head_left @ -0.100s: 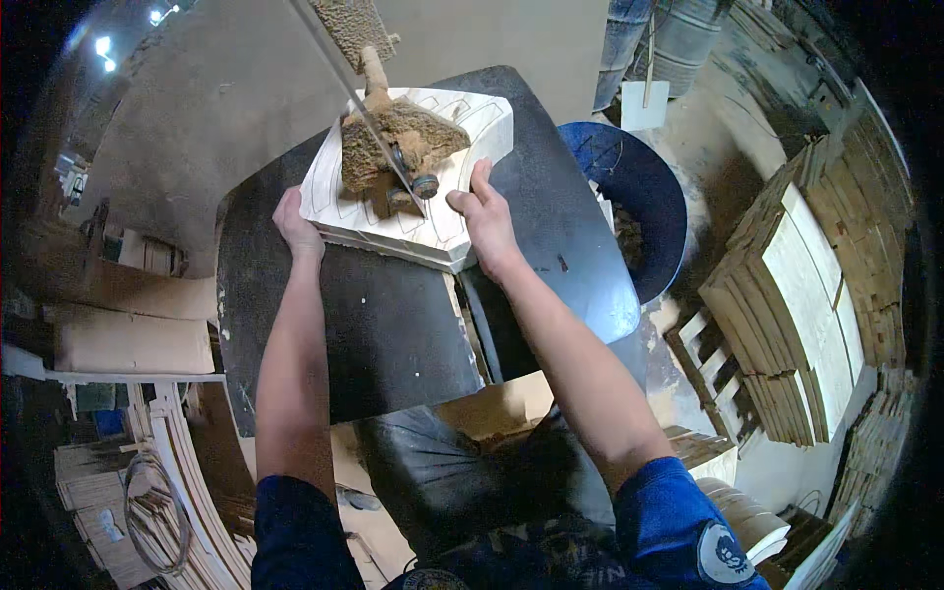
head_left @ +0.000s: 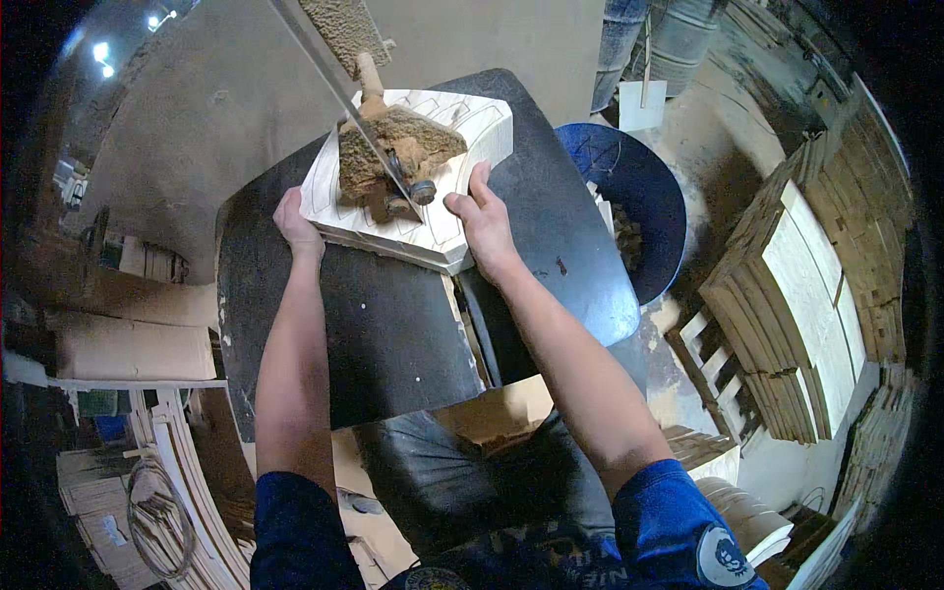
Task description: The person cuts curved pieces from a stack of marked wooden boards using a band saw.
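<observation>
A thick, pale block of stacked wood [head_left: 487, 116], its top marked with curved pencil lines, lies flat on the black table [head_left: 383, 334] of a band saw. The saw's blade [head_left: 339, 96] comes down at a slant to the block's top, beside a blade guide [head_left: 408, 138] caked in sawdust. My left hand [head_left: 298, 226] is closed round the block's left near corner, its fingers partly hidden. With thumb on top and fingers along the curved right side, my right hand [head_left: 484, 218] grips the block. The guide hides where part of the block meets the blade.
A blue bin [head_left: 674, 231] with wood offcuts stands right of the table. Stacked curved wooden boards [head_left: 787, 324] rest on a pallet [head_left: 708, 369] farther right. Long wood strips [head_left: 182, 462] and a coil [head_left: 157, 516] are at lower left. Metal drums [head_left: 678, 44] stand at the back.
</observation>
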A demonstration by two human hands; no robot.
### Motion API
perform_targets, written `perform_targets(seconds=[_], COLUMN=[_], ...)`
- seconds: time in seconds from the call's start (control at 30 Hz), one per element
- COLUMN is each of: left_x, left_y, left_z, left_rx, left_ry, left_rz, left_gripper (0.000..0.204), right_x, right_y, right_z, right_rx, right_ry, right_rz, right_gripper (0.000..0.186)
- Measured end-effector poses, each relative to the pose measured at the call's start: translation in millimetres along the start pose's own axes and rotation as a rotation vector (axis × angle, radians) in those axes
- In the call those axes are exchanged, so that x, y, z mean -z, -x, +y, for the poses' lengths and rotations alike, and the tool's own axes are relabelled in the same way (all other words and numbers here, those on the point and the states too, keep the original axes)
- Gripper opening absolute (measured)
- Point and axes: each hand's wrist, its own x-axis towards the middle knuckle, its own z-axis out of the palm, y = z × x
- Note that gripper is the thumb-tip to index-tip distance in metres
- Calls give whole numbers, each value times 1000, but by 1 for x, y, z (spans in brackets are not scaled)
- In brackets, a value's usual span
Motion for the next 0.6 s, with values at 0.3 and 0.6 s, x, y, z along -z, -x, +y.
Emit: perform_targets(seconds=[0.3, 0.6], left_x=[-19, -34], left_y=[-44, -63], left_z=[-10, -16], left_rx=[78, 26], left_ry=[5, -1], left_rz=[22, 118], left_gripper=[28, 25], right_x=[-9, -16], right_y=[-25, -44], right_z=[-11, -3], right_rx=[8, 31], right_ry=[32, -54], right_rz=[71, 121], right_gripper=[87, 87])
